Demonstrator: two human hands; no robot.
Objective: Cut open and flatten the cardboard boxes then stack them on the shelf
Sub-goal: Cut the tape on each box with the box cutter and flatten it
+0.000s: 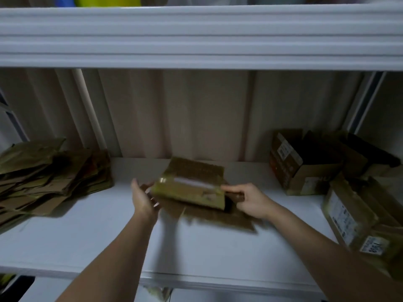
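Observation:
A small brown cardboard box (192,188) lies in the middle of the white shelf board (196,253), its flaps spread out under and behind it and a strip of pale tape along its top. My left hand (142,199) holds the box's left end, thumb up and fingers curled round a dark side flap. At the right end, my right hand (250,200) grips the box with the thumb lying on its top edge and the fingers curled round a dark flap. The box is blurred. A pile of flattened cardboard (50,182) lies at the shelf's left end.
Unflattened boxes stand at the right: an open one (305,164) at the back and labelled ones (357,216) nearer the front edge. A thick white upper shelf (196,38) hangs overhead. A ribbed beige wall (196,114) closes the back.

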